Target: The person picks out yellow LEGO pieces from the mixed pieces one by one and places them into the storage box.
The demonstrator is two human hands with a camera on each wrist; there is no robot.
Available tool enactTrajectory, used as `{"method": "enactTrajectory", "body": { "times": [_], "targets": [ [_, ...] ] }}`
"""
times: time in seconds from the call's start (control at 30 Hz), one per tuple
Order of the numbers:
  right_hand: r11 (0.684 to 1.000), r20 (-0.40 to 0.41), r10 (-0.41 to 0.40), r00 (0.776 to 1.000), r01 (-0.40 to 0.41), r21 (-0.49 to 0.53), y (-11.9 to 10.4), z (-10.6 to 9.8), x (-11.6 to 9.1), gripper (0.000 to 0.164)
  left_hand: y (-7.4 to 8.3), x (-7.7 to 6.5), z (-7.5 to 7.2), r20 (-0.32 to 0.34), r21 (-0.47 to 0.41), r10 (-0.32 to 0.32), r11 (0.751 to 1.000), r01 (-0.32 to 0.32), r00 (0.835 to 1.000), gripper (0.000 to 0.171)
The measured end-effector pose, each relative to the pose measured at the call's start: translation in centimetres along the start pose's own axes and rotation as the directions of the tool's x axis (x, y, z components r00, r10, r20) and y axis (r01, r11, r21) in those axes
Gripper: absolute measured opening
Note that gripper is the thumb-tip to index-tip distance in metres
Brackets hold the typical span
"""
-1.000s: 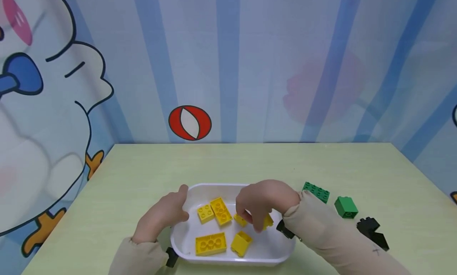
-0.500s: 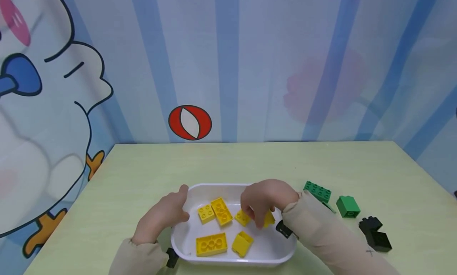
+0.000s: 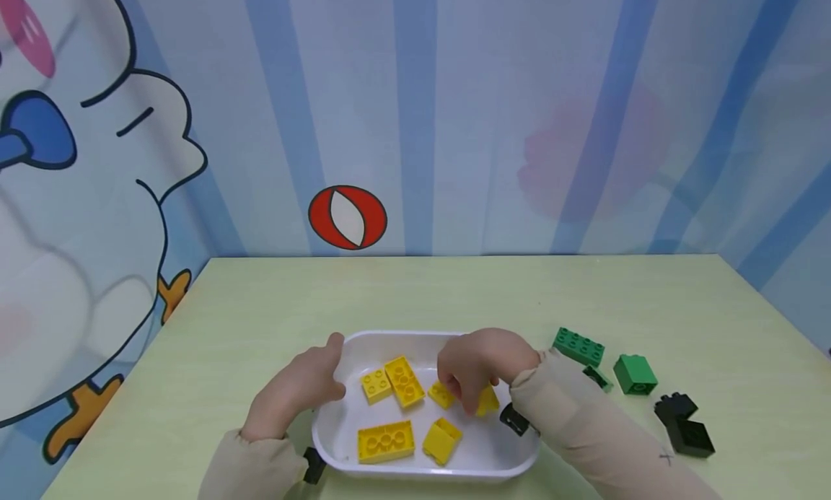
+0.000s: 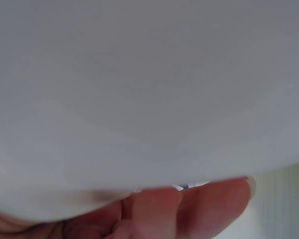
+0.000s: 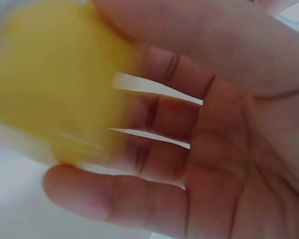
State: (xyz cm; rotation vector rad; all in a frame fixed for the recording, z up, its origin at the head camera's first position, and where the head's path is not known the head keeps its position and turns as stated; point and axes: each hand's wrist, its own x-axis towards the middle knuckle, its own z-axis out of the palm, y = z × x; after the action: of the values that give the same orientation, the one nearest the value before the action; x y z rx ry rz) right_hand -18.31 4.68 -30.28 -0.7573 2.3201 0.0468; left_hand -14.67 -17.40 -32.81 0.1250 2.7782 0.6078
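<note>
A white tray (image 3: 337,431) stands near the front of the table with several yellow toy bricks inside. My left hand (image 3: 295,384) grips its left rim; in the left wrist view the fingers (image 4: 209,206) curl against the tray's outer wall (image 4: 149,99). Over the tray's right part, my right hand (image 3: 480,366) holds a yellow brick (image 5: 55,84) between thumb and fingers, partly hidden in the head view. A small yellow brick (image 3: 441,395) lies just left of these fingers. Further left are a square brick (image 3: 376,386) and two hollow-side-up bricks (image 3: 405,382); another brick (image 3: 442,441) lies tilted in front.
Right of the tray lie a long green brick (image 3: 579,346), a green block (image 3: 635,374) and a green piece (image 3: 599,378) partly behind the right sleeve. Two black bricks (image 3: 691,438) lie nearer the right front. A printed cloth (image 3: 467,125) hangs behind the table (image 3: 389,291).
My right hand has shifted slightly right, and the small yellow brick beside it shows more. The right sleeve has dropped a little, uncovering the third green piece. My left hand stays on the rim.
</note>
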Motion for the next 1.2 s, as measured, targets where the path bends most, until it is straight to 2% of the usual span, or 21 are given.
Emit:
{"method": "enactTrajectory", "body": {
  "times": [1.2],
  "targets": [
    [1.0, 0.0, -0.011, 1.0, 0.011, 0.0, 0.61, 0.8, 0.64, 0.016, 0.36, 0.31, 0.24, 0.005, 0.0, -0.016, 1.0, 0.016, 1.0, 0.068]
  ]
}}
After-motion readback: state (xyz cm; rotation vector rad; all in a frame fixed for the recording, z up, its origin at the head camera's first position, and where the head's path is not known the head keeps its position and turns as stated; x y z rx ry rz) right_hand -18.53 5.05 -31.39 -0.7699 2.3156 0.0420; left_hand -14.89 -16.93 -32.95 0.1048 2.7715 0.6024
